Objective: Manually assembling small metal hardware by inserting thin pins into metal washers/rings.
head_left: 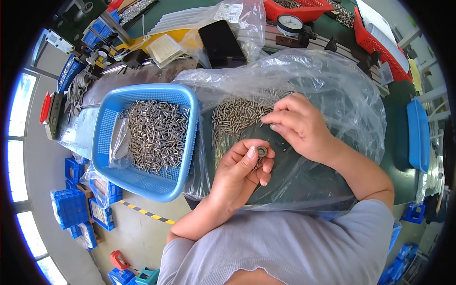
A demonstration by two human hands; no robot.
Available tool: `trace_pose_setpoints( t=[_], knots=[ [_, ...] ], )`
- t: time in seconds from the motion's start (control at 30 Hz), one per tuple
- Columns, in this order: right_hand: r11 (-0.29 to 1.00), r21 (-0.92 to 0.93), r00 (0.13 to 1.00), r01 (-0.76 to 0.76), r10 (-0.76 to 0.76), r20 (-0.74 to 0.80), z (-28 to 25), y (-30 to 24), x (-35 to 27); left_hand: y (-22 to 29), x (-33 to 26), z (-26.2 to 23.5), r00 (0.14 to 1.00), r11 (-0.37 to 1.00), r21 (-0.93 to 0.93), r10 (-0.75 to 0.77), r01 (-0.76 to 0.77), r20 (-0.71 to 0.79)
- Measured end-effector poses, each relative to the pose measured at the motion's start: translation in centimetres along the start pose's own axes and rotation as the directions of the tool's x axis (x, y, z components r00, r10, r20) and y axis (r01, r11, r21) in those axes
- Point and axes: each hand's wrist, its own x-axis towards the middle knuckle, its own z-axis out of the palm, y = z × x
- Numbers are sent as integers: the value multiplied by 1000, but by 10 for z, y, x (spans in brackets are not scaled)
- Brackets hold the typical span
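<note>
My left hand [242, 168] holds a small dark ring-shaped gauge [261, 151] between thumb and fingers, over a clear plastic bag [332, 95]. Just above it, my right hand [297, 126] pinches a small metal pin at its fingertips, next to a pile of several small metal pins [237, 116] lying on the bag. To the left stands a blue plastic basket [142, 183] lined with plastic and filled with several more metal pins [154, 133].
A black phone [221, 42] lies behind the bag. A round dial gauge [289, 23] and red baskets [380, 45] stand at the back right. A blue tray [418, 133] is at the far right. Blue crates [71, 206] sit on the floor at the left.
</note>
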Motion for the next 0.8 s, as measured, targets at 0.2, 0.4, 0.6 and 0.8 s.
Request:
trace_pose_setpoints(
  t=[0.2, 0.4, 0.6, 0.8],
  knots=[
    [983, -162, 996, 84, -76, 54, 7, 2, -1, 2, 0, 1, 999, 1000, -3, -25, 25, 30],
    [993, -102, 996, 62, -54, 77, 4, 4, -1, 1, 0, 0, 999, 1000, 17, -22, 22, 24],
    [996, -75, 996, 51, -45, 74, 4, 4, -4, 1, 0, -1, 1000, 1000, -15, -19, 19, 19],
    [993, 99, 995, -68, 60, 78, 1, 1, -4, 0, 0, -1, 999, 1000, 6, -14, 14, 30]
  ],
)
